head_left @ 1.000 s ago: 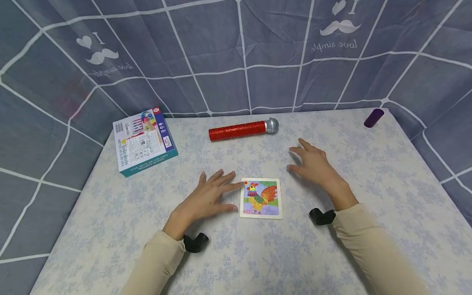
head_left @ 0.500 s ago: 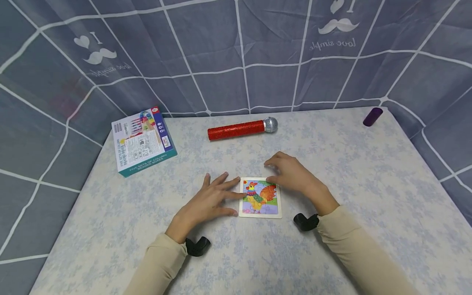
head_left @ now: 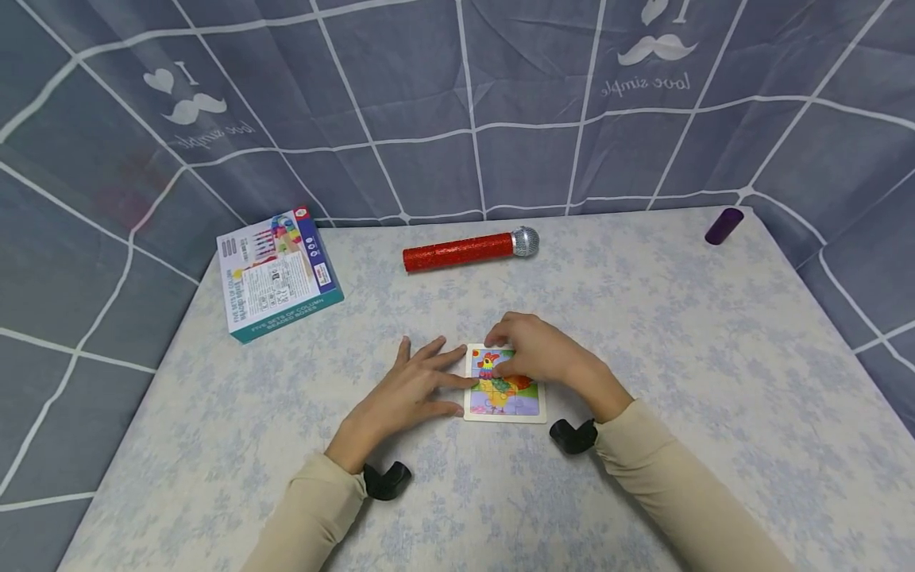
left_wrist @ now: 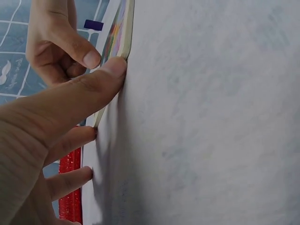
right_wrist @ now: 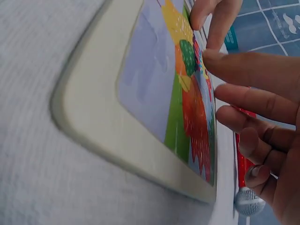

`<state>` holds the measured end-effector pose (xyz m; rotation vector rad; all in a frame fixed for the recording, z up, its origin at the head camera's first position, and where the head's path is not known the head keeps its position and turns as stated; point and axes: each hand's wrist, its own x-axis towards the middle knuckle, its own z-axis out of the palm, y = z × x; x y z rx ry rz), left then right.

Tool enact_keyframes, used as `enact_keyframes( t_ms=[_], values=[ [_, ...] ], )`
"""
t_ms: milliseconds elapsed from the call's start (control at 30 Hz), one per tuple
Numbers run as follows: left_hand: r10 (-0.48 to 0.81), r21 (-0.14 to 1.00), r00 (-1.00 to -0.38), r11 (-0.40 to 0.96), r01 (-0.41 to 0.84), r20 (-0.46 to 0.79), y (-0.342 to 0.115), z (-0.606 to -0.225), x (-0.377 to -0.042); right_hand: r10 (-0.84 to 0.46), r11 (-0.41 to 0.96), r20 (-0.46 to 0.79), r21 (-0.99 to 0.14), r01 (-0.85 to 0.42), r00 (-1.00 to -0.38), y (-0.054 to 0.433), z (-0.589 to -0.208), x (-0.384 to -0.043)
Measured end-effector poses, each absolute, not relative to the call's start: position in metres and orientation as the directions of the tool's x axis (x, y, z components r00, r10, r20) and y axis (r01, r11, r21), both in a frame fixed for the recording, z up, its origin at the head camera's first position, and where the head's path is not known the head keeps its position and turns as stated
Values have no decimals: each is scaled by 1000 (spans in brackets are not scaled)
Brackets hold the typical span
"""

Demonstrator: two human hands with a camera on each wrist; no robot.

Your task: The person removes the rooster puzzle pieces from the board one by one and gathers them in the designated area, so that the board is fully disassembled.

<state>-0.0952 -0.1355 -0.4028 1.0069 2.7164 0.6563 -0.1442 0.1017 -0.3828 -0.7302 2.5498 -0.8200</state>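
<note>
A small square jigsaw puzzle with a white frame and a rooster picture lies flat on the table. My left hand is at its left side with fingers spread; the thumb touches the frame's edge in the left wrist view, and a finger reaches over the picture's left side. My right hand is over the upper right part, its bent fingers and thumb hiding some of the picture. In the right wrist view, the thumb and fingers of the right hand are at the picture's surface, apart from each other, with no loose piece visible between them.
A red glittery microphone lies behind the puzzle. At the back left is a bead toy box, and a dark purple cylinder lies in the back right corner. A grey-blue curtain hangs along the table's rear.
My right hand has moved left and toward me, from the table right of the puzzle onto its upper part. The left hand has shifted only slightly and stays at the left edge.
</note>
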Motion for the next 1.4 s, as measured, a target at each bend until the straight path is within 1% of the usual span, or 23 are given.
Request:
enact_keyframes(
  t_ms=[333, 667, 833, 1000, 1200, 1300, 1400],
  values=[
    [618, 466, -786, 688, 556, 24, -132, -404, -91, -571, 730, -196, -566, -384, -797, 93, -383, -142],
    [613, 481, -790, 692, 538, 1, -131, -403, -91, -510, 809, -219, -450, -378, -832, 85, -379, -139],
    [614, 484, -790, 691, 537, 0, -131, -403, -91, -515, 830, -205, -361, -425, -832, 77, -372, -134],
    [614, 481, -789, 694, 535, -8, -131, -402, -92, -524, 844, -176, -241, -480, -833, 68, -366, -128],
    [614, 469, -789, 701, 537, -15, -132, -400, -93, -570, 822, -178, -112, -558, -802, 59, -361, -127],
    [609, 473, -793, 706, 527, -25, -133, -399, -92, -589, 807, -195, -99, -582, -784, 58, -359, -129],
    [610, 480, -791, 705, 522, -36, -132, -399, -92, -577, 816, -250, -142, -560, -778, 59, -360, -133]
  ],
)
